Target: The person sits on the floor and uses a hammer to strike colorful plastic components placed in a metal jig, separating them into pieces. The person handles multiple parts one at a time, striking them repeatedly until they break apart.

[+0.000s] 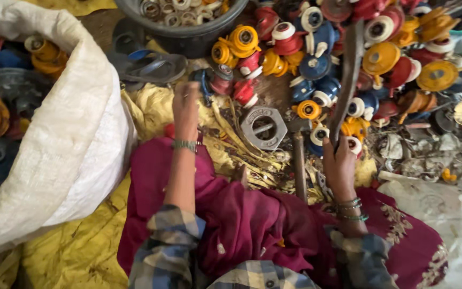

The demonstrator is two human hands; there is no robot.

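My left hand [185, 109] reaches forward over the yellow cloth [151, 109], fingers curled near a small blue and red part [212, 83]; whether it grips anything I cannot tell. My right hand [339, 163] is closed around the lower end of a long dark metal bar [350, 69] that slants up over a heap of yellow, red and blue round parts [348, 53]. A grey hexagonal metal block [264, 127] lies between my hands, with a hammer [298, 155] beside it. Both wrists wear bangles.
A large white woven sack [70, 139] stands at the left, holding more coloured round parts. A dark tub [188, 24] of metal rings sits at the top. A dark sandal [151, 67] lies near it. Metal scraps [434, 155] litter the right side. Maroon fabric covers my lap.
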